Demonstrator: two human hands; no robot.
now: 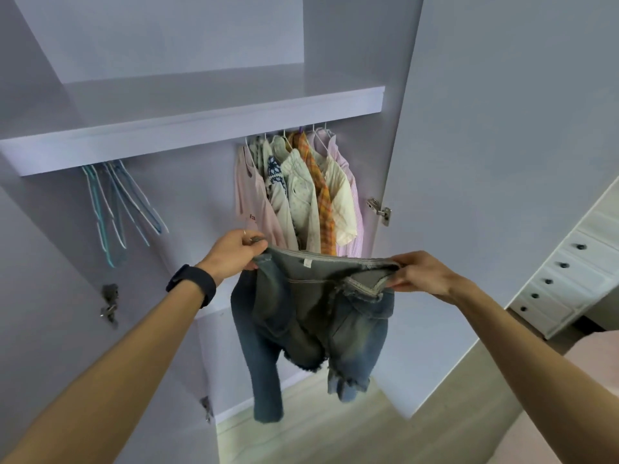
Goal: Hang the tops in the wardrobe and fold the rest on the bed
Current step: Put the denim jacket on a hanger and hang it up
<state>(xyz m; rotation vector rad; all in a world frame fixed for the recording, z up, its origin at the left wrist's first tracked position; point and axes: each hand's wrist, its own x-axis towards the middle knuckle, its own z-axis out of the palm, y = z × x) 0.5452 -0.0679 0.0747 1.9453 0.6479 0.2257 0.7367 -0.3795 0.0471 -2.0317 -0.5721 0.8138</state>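
Two hands hold a denim jacket (311, 316) by its top edge: the left hand (234, 249) pinches one corner and the right hand (422, 272) the other. That edge runs level just below the hung tops (301, 195). Its body and sleeves hang straight down, cuffs lowest.

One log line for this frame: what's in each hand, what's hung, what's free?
left grip: pinches denim jacket edge | right grip: pinches other end | tops: hung, right side | spare hangers: hung left, bare
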